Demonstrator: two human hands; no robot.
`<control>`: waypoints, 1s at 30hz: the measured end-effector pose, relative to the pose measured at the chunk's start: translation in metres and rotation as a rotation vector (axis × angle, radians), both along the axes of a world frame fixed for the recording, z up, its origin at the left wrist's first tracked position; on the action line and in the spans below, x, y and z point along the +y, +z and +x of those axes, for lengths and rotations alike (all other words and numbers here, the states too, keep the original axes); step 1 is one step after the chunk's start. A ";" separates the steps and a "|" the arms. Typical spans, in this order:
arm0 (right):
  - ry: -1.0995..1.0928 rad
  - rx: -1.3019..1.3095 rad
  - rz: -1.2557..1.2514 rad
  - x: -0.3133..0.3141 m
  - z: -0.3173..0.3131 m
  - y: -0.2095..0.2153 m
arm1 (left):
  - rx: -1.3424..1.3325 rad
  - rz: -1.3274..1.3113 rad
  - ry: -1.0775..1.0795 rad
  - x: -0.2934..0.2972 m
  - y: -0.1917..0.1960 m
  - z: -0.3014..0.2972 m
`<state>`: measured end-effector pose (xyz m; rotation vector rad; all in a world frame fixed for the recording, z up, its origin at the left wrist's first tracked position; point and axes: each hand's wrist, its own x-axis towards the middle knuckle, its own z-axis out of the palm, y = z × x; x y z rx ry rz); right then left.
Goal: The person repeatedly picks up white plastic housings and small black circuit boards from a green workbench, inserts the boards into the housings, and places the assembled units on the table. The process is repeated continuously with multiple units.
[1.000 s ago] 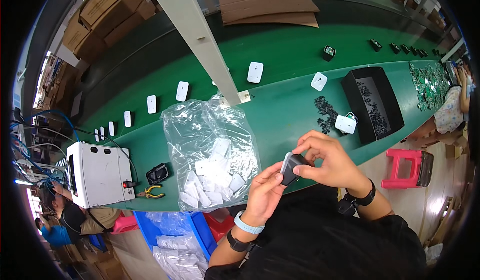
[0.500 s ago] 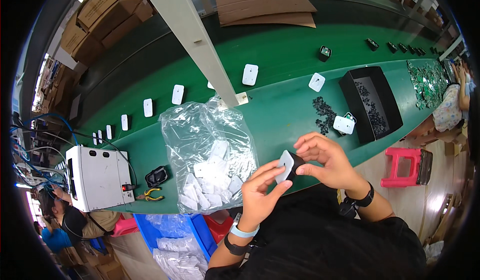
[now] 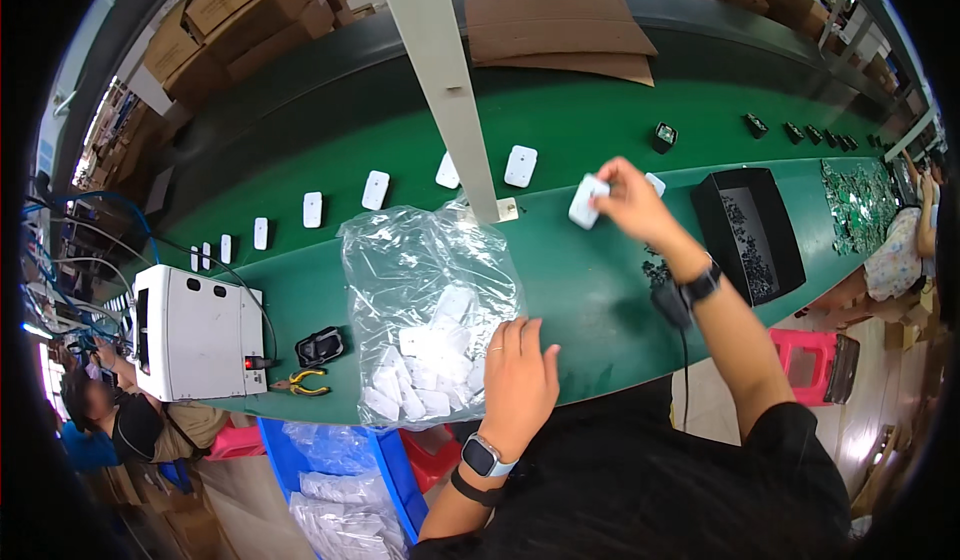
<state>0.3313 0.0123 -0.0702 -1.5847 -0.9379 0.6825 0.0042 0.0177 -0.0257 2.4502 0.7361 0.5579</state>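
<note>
Out over the green bench, my right hand pinches a small white-faced plastic case between thumb and fingers. Just behind this hand, another white cover partly shows. My left hand lies with its fingers stretched out at the near bench edge, touching or just beside a clear plastic bag. White covers are heaped in that bag. A black block on a thin cord hangs by my right forearm, and small black parts are partly hidden there.
White-faced cases stand in a row along the green belt, left of a metal post. A black box holds small dark parts; circuit boards pile beyond it. Pliers lie near a white machine. A co-worker sits far left.
My right hand has carried the case forward from between both hands to the belt side of the bench. My left hand has let go of it and come down beside the bag.
</note>
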 end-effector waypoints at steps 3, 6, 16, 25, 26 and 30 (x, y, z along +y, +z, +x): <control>0.048 -0.082 -0.090 0.051 0.048 -0.010 | 0.075 -0.033 0.063 0.006 -0.009 -0.024; 0.014 -0.373 -0.228 0.071 0.075 -0.017 | 0.134 0.003 0.096 0.008 -0.007 -0.036; -0.240 -0.529 -0.051 0.024 0.029 0.044 | 0.244 0.185 0.234 0.045 -0.028 -0.029; -0.248 -0.653 -0.287 -0.132 0.007 0.083 | 0.437 0.239 0.309 0.073 -0.045 -0.008; -0.240 -0.599 -0.335 -0.140 0.006 0.083 | 0.443 0.218 0.315 0.074 -0.043 -0.006; -0.101 -0.773 -0.294 -0.135 0.003 0.065 | 0.431 0.250 0.370 0.081 -0.038 -0.004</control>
